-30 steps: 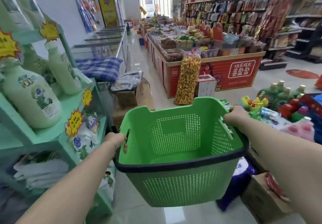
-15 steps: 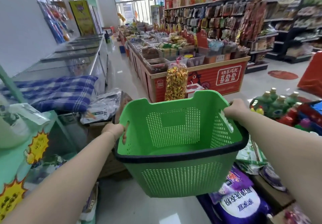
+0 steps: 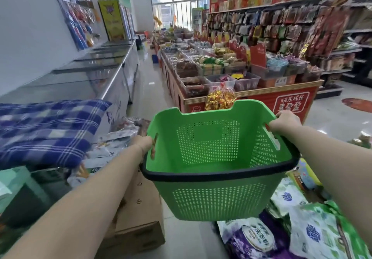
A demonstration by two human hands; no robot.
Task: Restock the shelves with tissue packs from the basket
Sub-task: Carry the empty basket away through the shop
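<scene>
The fingers of the left hand are curled through the handle slot on the left wall of the green basket, clamped on its rim; the fingers of the right hand are wrapped the same way over the right handle. Between the two grips the basket hangs in the air, tilted so its open top faces the wearer, and its perforated inside shows no tissue packs. Below the left fingers lies a cardboard box on the floor; below the right fingers sit bagged goods, among them a purple detergent bag and green-and-white packs. Left of the left fingers a blue plaid cloth is draped over the near end of a glass-topped freezer counter. Just beyond the basket's far rim stands a bag of gold-wrapped sweets against a red display stand loaded with bins of snacks. Farther right, shelves carry hanging packets.
</scene>
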